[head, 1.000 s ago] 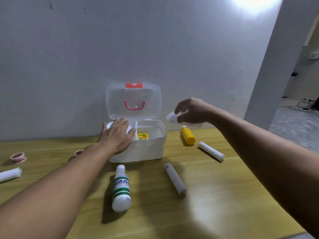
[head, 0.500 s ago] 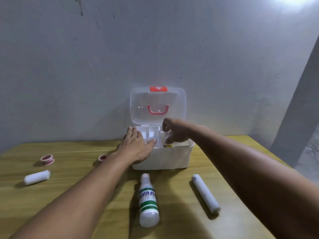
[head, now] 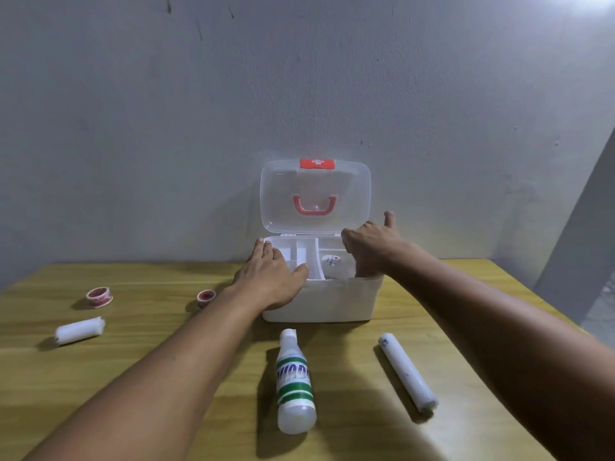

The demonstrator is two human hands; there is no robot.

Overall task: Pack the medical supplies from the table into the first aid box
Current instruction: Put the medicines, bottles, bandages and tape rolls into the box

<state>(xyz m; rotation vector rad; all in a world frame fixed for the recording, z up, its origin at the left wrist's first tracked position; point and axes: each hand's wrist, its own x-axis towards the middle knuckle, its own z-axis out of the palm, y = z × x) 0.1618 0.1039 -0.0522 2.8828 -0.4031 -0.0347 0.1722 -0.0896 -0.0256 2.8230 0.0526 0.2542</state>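
A white first aid box (head: 332,302) stands open against the wall, its clear lid (head: 315,196) upright with a red handle. My left hand (head: 269,277) lies flat on the box's left rim and divided tray, fingers apart. My right hand (head: 369,249) hovers over the box's right compartment with fingers spread and nothing in it. A white item with a small label (head: 332,261) lies inside that compartment. On the table in front lie a white bottle with green stripes (head: 294,382) and a white bandage roll (head: 407,375). Another bandage roll (head: 80,330) lies at the left.
Two small red-and-white tape rolls, one (head: 99,296) at the far left and one (head: 206,297) beside my left forearm, sit on the wooden table (head: 133,361). A grey wall stands right behind the box. The table's right edge falls off near a grey pillar (head: 585,227).
My right hand carried a white item from the right into the box and let it go; its fingers now spread above the compartment. The view shifted left. My left hand stayed on the box.
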